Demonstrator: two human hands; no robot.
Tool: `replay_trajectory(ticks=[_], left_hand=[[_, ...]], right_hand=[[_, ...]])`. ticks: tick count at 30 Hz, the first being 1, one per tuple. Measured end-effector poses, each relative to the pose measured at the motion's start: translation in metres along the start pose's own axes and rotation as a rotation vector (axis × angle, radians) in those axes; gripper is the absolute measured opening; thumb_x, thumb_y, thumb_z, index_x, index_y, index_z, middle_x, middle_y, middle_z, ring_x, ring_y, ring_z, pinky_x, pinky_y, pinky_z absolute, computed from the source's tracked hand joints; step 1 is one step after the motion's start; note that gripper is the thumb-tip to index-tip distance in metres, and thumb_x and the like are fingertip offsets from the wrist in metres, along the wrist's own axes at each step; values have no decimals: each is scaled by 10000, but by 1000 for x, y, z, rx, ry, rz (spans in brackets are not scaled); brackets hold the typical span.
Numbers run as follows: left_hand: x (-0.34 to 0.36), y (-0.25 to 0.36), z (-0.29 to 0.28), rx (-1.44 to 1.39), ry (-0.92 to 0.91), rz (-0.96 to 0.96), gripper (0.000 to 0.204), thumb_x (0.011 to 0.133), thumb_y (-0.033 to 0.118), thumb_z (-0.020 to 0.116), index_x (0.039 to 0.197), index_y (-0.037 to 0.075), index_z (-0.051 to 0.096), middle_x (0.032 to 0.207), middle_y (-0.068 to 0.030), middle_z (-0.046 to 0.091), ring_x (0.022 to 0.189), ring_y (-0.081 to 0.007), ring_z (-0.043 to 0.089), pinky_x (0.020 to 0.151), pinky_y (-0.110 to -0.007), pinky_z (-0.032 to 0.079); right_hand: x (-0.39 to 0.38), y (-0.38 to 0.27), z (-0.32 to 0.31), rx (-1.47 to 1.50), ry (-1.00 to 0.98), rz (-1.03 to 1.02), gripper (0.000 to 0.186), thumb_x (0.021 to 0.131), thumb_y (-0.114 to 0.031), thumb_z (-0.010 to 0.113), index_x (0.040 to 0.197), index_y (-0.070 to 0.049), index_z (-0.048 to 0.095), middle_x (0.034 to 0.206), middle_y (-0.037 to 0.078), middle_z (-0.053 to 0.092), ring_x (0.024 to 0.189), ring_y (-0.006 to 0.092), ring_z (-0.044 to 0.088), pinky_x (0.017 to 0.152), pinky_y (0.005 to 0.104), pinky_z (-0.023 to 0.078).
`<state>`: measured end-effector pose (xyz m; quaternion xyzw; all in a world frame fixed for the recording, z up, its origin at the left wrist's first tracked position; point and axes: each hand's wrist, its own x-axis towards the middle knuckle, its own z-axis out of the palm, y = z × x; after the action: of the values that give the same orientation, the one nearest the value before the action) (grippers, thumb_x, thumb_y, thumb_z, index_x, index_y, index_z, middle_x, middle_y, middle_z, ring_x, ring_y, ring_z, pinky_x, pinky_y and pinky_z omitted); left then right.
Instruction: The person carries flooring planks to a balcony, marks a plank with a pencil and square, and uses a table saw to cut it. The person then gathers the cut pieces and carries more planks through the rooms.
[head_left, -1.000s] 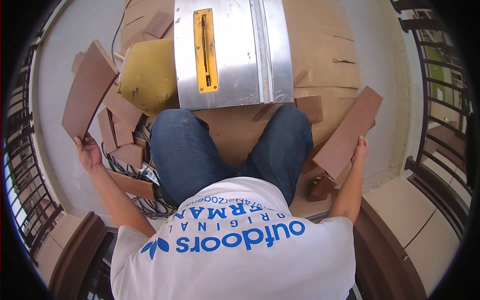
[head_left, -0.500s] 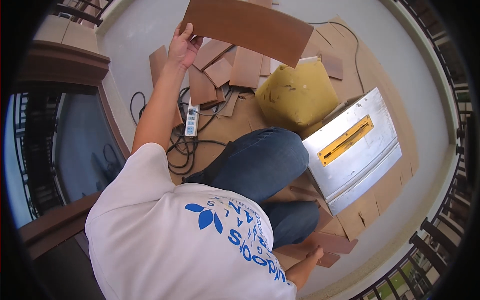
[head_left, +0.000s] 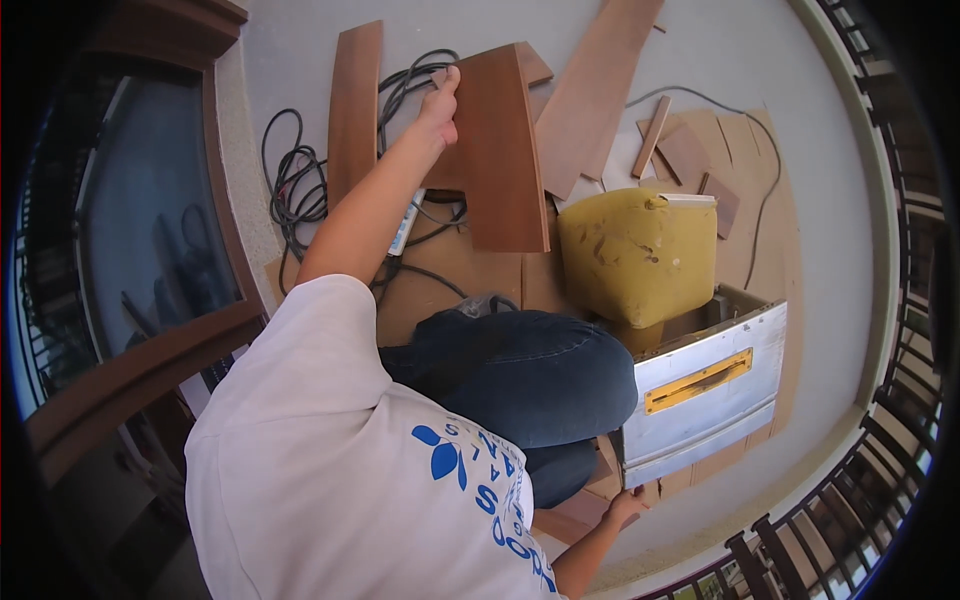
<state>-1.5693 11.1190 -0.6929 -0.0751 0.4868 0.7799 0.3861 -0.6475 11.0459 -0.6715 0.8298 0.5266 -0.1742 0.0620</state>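
Note:
My left hand (head_left: 440, 112) reaches forward and grips a brown wooden plank (head_left: 500, 160) by its left edge, thumb stretched along the top. The plank points away from me, left of a stained yellow block-shaped container (head_left: 640, 255). My right hand (head_left: 624, 508) is low at the right, its fingers curled by the near corner of a silver metal box (head_left: 700, 410) with a slotted yellow plate (head_left: 698, 381) in its top, like a table saw. What those fingers hold, if anything, is too small to make out. Brown boards (head_left: 570, 525) lie partly behind my right forearm.
Another plank (head_left: 354, 105) lies left of my left forearm, and long boards (head_left: 598, 95) lie ahead. Black cable (head_left: 300, 185) coils around a white power strip (head_left: 405, 228). Cardboard (head_left: 778, 200) covers part of the floor. A railing (head_left: 835, 530) runs along the right.
The plank in my left hand has turned from crosswise to lengthwise and come lower. My right hand has shifted from the boards to the metal box's corner. The whole view has swung.

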Motion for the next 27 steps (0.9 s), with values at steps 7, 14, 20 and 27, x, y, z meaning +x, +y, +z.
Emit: replay_trajectory(ticks=[7, 14, 20, 27], left_hand=[[86, -42, 75, 246, -86, -237, 554, 1022, 467, 540, 1324, 2, 555, 1279, -155, 626, 1132, -280, 638, 924, -482, 568], [109, -82, 126, 876, -51, -57, 492, 976, 446, 601, 1224, 27, 670, 1175, -138, 674, 1033, -260, 650, 850, -401, 529], [58, -70, 38, 1218, -78, 577, 414, 910, 341, 667, 1223, 71, 683, 1234, -167, 639, 1131, -286, 626, 953, -401, 506], [3, 43, -183, 963, 401, 354, 292, 957, 151, 631, 1209, 14, 685, 999, -56, 725, 839, -123, 657, 792, -263, 531]], right_hand=[[6, -95, -53, 349, -105, -146, 437, 985, -144, 540, 1361, 79, 516, 1360, 232, 577, 1215, 317, 569, 1041, 395, 433], [81, -96, -117, 258, 108, -131, 457, 1018, -214, 555, 1359, 87, 517, 1370, 233, 568, 1231, 325, 562, 1077, 397, 422], [173, -178, -186, 37, 144, -246, 519, 1032, -290, 531, 1379, 95, 496, 1389, 249, 547, 1242, 351, 549, 1065, 401, 433], [274, -275, -218, 25, 220, -406, 572, 1043, -390, 505, 1381, 71, 518, 1374, 243, 570, 1223, 338, 569, 1047, 388, 434]])
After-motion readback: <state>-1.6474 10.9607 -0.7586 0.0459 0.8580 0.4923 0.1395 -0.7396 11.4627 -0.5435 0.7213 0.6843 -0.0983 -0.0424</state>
